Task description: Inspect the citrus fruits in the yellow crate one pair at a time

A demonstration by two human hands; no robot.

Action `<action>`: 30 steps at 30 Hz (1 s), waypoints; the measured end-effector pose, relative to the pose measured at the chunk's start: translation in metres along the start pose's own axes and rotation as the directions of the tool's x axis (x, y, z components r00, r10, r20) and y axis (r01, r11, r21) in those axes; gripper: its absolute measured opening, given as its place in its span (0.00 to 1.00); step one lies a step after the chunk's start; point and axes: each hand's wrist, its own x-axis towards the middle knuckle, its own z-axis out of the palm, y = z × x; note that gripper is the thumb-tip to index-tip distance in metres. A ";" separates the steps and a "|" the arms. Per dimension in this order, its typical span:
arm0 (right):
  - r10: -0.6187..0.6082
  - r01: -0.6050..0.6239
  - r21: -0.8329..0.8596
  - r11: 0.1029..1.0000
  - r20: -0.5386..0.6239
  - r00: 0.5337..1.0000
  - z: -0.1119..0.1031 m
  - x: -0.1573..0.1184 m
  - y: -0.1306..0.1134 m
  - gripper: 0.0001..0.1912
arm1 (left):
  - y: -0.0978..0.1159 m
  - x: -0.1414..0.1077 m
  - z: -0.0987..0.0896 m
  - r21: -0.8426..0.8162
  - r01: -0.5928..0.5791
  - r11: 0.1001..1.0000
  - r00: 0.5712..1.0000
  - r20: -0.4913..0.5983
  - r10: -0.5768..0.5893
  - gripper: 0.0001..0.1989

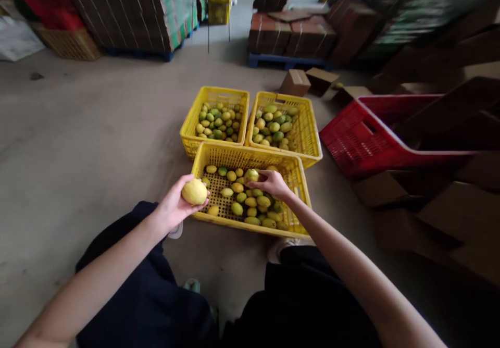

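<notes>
A large yellow lemon (pixel 194 192) rests in my left hand (pixel 175 202), the fingers curled under and around it, at the left rim of the near yellow crate (pixel 250 152). My right hand (pixel 273 183) grips a greenish-yellow lemon (pixel 251 176) between thumb and fingers, above the middle of that crate. Below lie many loose lemons (pixel 251 201), yellow and green, mostly gathered toward the right side. Bare perforated floor shows at the crate's left.
Behind stand two more yellow crates, the left one (pixel 187 129) and the right one (pixel 310 129), both holding yellow and green fruit. A red crate (pixel 344 145) with cardboard stands at right, near loose cardboard boxes (pixel 295 83). Stacked pallets (pixel 289 61) are farther back.
</notes>
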 end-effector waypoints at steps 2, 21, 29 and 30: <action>-0.088 0.090 0.181 0.979 -0.021 0.996 -0.014 -0.015 -0.034 0.19 | -0.003 0.006 -0.001 -0.036 0.004 0.999 0.998 0.056 -0.002 0.10; -0.034 0.294 0.518 0.803 -0.453 0.891 -0.036 -0.110 -0.088 0.28 | -0.035 0.022 0.059 0.315 -0.871 0.377 0.489 0.477 0.730 0.31; -0.187 0.372 0.210 0.904 -0.587 0.787 -0.029 -0.104 -0.092 0.25 | -0.046 0.024 0.061 0.453 -0.891 -0.033 0.259 0.566 0.783 0.29; -0.174 0.371 0.237 0.898 -0.582 0.794 -0.029 -0.104 -0.092 0.26 | -0.047 0.022 0.061 0.452 -0.891 -0.044 0.247 0.563 0.789 0.29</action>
